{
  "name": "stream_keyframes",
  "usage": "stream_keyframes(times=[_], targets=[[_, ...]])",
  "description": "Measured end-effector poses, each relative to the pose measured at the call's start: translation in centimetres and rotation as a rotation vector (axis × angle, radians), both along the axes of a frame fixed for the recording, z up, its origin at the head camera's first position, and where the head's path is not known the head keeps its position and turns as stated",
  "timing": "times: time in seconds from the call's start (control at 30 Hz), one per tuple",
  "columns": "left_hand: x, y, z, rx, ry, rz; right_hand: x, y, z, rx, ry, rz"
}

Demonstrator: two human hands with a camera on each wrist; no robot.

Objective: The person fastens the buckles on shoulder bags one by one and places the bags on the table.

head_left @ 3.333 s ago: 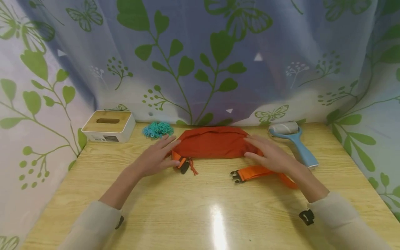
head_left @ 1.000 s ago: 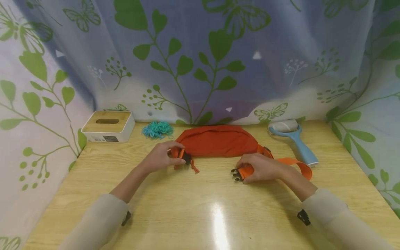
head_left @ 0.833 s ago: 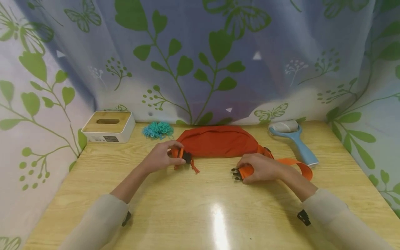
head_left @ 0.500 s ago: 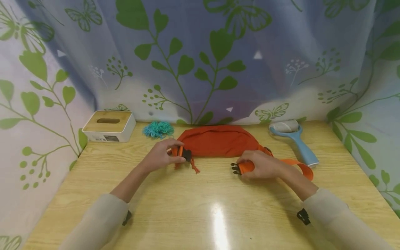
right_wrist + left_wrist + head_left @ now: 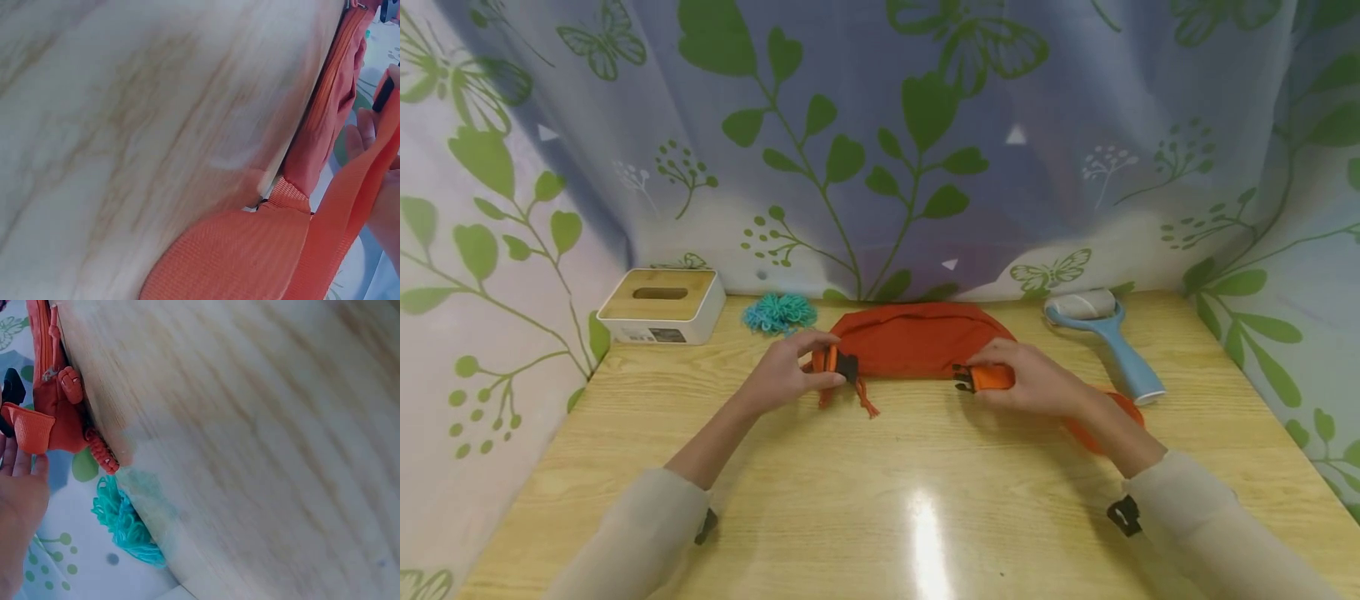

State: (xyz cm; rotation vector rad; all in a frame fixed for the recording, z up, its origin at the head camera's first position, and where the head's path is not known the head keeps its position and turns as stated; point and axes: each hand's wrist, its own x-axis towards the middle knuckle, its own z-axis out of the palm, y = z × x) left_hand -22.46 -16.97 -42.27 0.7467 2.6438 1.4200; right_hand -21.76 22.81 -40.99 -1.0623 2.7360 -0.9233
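A red-orange waist bag (image 5: 917, 342) lies at the back middle of the table. At its left end my left hand (image 5: 786, 373) pinches the black socket half of the buckle (image 5: 847, 367) on a short orange strap. My right hand (image 5: 1033, 379) grips the orange strap (image 5: 994, 378) just behind the pronged buckle half (image 5: 963, 377), whose prongs point left, toward the socket. The two halves are apart, with the bag's front between them. In the right wrist view the long strap (image 5: 337, 219) loops from the hand back to the bag's end. Red zipper cords (image 5: 867, 398) hang near the socket.
A white tissue box (image 5: 658, 304) with a wooden lid stands at the back left. Beside it lies a bundle of teal yarn (image 5: 779, 313). A blue-handled lint roller (image 5: 1105, 337) lies at the back right. A patterned curtain (image 5: 880, 150) closes off the table's back.
From resting at the bag's ends, both hands have come to hold the buckle halves. Lately my right hand has raised the pronged half toward the bag; my left hand stays nearly still.
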Motion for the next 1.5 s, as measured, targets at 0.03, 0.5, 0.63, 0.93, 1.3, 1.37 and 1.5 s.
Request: stream_keyframes(times=[0.03, 0.5, 0.63, 0.93, 1.3, 1.37, 1.5], targets=[[0.0, 0.0, 0.0, -0.001, 0.013, -0.004, 0.0, 0.0, 0.0, -0.011, 0.000, -0.006], [0.0, 0.3, -0.3, 0.040, -0.005, 0.018, -0.1, -0.3, 0.8, -0.085, 0.045, -0.047], [-0.1, 0.3, -0.4, 0.051, 0.001, 0.013, 0.0, -0.6, 0.9, -0.105, 0.056, -0.051], [-0.1, 0.6, -0.5, 0.052, 0.073, -0.009, -0.2, -1.3, 0.9, -0.101, 0.086, -0.062], [-0.3, 1.4, -0.2, 0.062, 0.114, 0.012, -0.3, -2.2, 1.4, -0.093, 0.088, -0.039], [-0.3, 1.5, -0.2, 0.054, 0.108, 0.024, -0.4, -2.4, 1.4, -0.100, 0.095, -0.033], [-0.2, 1.6, -0.2, 0.052, 0.088, 0.039, -0.6, -2.8, 1.3, -0.106, 0.106, -0.026]])
